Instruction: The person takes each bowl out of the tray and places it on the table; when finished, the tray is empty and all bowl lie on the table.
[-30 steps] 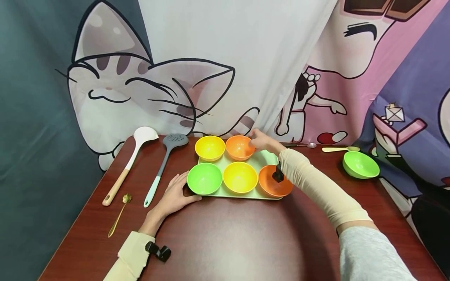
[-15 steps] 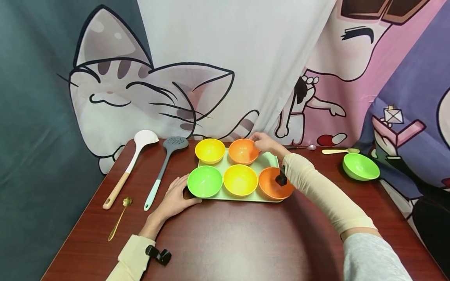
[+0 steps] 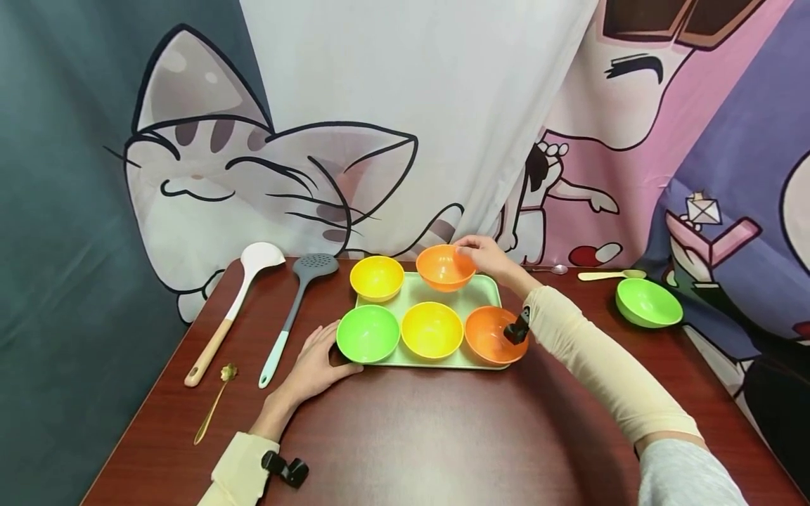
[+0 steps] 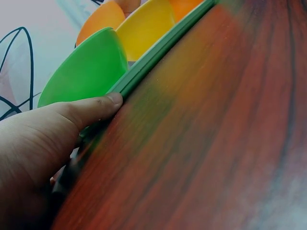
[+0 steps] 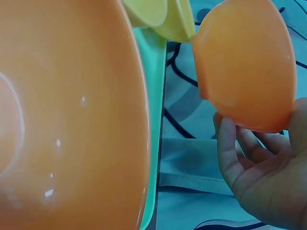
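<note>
My right hand [image 3: 484,254] pinches the rim of an orange bowl [image 3: 446,273] and holds it raised over the back of the pale green tray [image 3: 487,289]. In the right wrist view this orange bowl [image 5: 249,62] tilts above the curled fingers. The left hand [image 3: 316,365] rests at the tray's front left corner, its straight thumb [image 4: 98,109] against the tray edge and its fingers beside the green bowl [image 3: 368,334]. A yellow bowl [image 3: 433,330] and a darker orange bowl [image 3: 492,330] sit along the tray's front; another yellow bowl [image 3: 377,275] is at the back left.
To the left lie a white ladle [image 3: 243,281], a grey slotted turner [image 3: 304,288] and a small gold spoon [image 3: 218,404]. At the far right are a green bowl [image 3: 649,303], a yellow spoon [image 3: 610,275] and a metal spoon [image 3: 557,269]. A printed curtain [image 3: 392,84] hangs behind.
My right hand has lifted the orange bowl off the back of the tray and shifted it slightly right. The left hand has stayed at the tray's corner.
</note>
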Available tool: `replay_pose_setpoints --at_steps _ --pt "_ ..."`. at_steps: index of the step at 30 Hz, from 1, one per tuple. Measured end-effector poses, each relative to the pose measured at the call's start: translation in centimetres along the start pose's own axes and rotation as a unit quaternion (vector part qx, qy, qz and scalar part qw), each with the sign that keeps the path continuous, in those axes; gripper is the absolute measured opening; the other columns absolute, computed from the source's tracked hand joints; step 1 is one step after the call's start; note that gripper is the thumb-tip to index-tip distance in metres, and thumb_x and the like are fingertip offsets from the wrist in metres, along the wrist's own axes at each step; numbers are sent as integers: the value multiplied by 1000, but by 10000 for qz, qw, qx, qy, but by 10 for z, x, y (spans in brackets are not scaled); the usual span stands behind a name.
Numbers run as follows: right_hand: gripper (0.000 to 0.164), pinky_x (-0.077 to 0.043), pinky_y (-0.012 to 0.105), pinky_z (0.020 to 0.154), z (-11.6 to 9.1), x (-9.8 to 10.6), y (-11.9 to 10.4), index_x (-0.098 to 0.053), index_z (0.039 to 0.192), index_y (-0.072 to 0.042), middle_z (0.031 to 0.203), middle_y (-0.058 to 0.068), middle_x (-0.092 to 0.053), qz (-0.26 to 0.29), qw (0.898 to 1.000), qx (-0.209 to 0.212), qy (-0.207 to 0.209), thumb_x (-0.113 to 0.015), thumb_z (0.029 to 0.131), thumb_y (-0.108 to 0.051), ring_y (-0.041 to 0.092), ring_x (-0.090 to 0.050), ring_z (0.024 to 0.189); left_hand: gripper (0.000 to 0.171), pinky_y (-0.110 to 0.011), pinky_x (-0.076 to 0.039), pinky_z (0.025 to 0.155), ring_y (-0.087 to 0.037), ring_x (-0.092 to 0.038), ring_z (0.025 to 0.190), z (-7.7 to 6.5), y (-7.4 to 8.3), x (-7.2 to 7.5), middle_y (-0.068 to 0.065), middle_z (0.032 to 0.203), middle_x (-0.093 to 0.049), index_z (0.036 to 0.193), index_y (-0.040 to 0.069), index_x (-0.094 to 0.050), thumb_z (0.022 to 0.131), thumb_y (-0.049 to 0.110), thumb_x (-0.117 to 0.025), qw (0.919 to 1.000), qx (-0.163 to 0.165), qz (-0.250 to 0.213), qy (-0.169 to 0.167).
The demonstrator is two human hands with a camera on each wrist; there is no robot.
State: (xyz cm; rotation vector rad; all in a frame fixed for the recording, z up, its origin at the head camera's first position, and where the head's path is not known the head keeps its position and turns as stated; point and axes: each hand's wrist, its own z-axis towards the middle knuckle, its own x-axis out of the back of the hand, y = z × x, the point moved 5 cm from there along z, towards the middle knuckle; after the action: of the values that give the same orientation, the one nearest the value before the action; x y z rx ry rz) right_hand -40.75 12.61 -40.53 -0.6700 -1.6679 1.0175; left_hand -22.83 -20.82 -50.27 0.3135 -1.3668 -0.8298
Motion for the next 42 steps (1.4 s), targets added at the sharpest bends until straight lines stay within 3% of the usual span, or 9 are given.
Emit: replay_pose_setpoints --at_steps 7,15,23,34,42 --pt "31 -59 25 71 -8 6 5 -64 123 -5 109 11 -66 380 9990 -186 146 -55 102 -25 12 -65 82 88 -57 -20 122 -33 -37 146 0 1 -8 -12 154 -47 148 13 -49 75 45 -85 10000 -44 -17 45" --pt "33 -62 29 71 -11 9 -7 -64 122 -5 103 4 -66 794 9963 -189 275 -58 100 -29 12 -66 80 88 -57 -17 123 -31 -35 147 -4 -3 -4 -8 154 -47 149 16 -47 75 44 -85 10000 90 -5 31" --pt "22 -62 28 68 -21 32 -8 -66 110 -9 103 1 -63 1609 9834 -290 789 -61 98 -28 12 -64 78 88 -58 -17 122 -31 -34 148 3 0 -2 -9 155 -45 150 17 -46 76 46 -84 10000 -10 -65 47" --pt "9 -60 24 70 -51 57 10 -64 99 -18 97 -6 -64 2755 9545 -438 1053 -60 99 -26 8 -63 82 87 -59 -18 121 -34 -36 146 5 4 -4 -11 154 -46 149 16 -47 76 44 -85 9999 -86 -18 85" --pt "7 -59 24 65 -75 62 25 -60 95 -18 94 -6 -62 3675 9170 -483 1475 -57 101 -19 8 -67 74 88 -60 -18 121 -34 -35 147 -1 0 -2 -11 154 -46 150 16 -47 76 45 -85 10000 -10 14 36"
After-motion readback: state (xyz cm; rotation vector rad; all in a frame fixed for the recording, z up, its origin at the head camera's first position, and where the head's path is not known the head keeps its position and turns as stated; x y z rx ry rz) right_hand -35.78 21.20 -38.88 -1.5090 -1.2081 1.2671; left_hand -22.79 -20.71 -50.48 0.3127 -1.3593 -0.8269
